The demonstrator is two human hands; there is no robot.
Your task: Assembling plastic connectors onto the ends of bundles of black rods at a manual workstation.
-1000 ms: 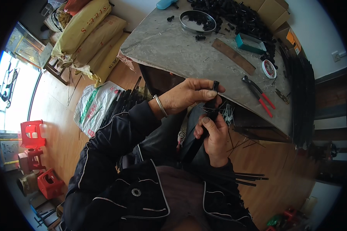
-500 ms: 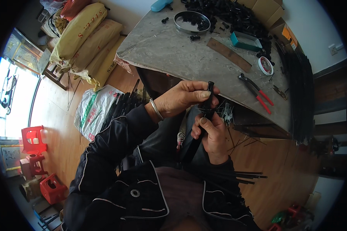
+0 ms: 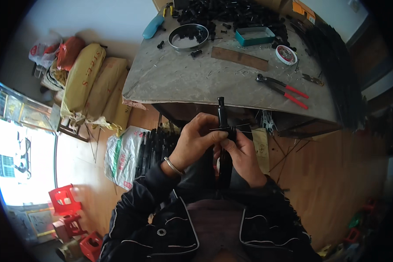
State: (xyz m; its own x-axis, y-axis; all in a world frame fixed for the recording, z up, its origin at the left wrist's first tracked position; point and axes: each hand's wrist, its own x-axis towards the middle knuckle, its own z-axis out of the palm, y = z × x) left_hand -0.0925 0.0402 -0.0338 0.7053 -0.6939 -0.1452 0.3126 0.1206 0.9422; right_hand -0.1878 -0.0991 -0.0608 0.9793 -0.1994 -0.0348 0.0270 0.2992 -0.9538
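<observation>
I have the left hand [image 3: 201,139] and right hand [image 3: 245,158] pinched on a black rod [image 3: 222,114] where thin wires [image 3: 244,125] cross it, just off the worktop's [image 3: 174,81] near edge, with red-handled pliers [image 3: 297,91] toward its near right corner and a round tray [image 3: 188,47] nearer its left edge

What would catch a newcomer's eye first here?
The left hand and right hand meet mid-picture on a black rod, thin wires jutting sideways. A heap of black parts sits at the back of the grey table, red-handled pincers at its right. Red stools stand lower left.
</observation>
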